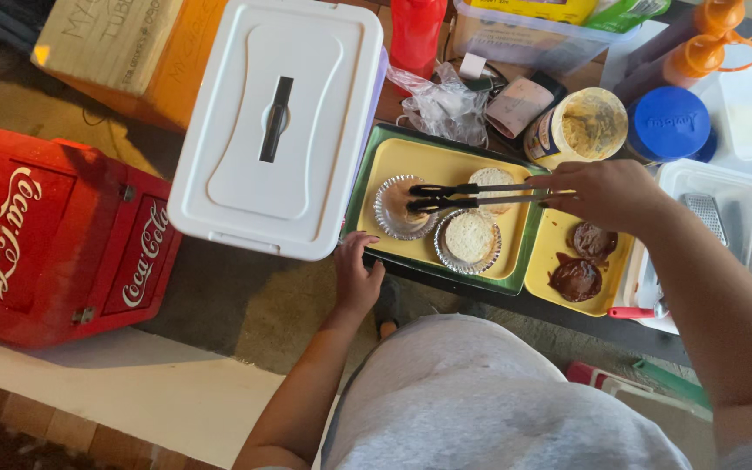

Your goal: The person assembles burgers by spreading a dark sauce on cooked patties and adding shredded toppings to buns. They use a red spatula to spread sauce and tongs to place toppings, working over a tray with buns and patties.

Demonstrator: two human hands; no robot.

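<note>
My right hand (607, 193) grips black tongs (472, 196) that reach left over a yellow tray (411, 157) set in a green tray (360, 174). The tong tips sit over a round foil cup (391, 222). A second foil cup holds a bun half (470, 237), and another bun half (491, 180) lies behind it. My left hand (357, 277) rests at the near left edge of the green tray, fingers curled on its rim. To the right, two brown patties (583, 261) lie on a smaller yellow tray (552, 231).
A white lidded cooler (280, 122) stands left of the trays, a red crate (54, 235) further left. Behind are an open jar of spread (580, 126), a blue lid (670, 122), a red bottle (417, 30), orange bottles (698, 43) and a white tub (741, 218).
</note>
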